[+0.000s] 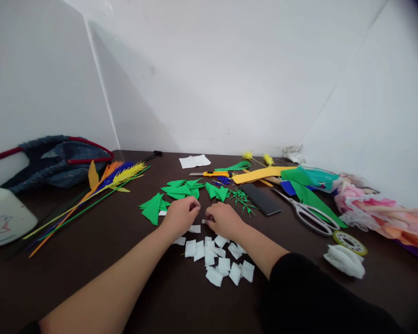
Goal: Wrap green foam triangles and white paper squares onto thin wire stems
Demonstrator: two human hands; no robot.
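Note:
My left hand [181,214] is closed in a pinch over the dark table, beside the green paper pieces [153,207]. Whatever its fingertips hold, if anything, is too small to tell. Just across from it, my right hand [225,220] has curled fingers, with a tiny white paper piece [204,221] at the fingertips. Below both hands lie several small white paper squares [209,255], loosely scattered and partly overlapping. More folded green pieces [218,191] and a bunch of thin green sprigs [243,198] lie just beyond the hands.
Right of my hands are a black phone [261,199], scissors [308,215], a tape roll [350,242], crumpled white tissue [344,261] and a doll [372,204]. A yellow utility knife [216,174] lies behind. Colourful long stems [90,195] and a white bottle [7,215] are left.

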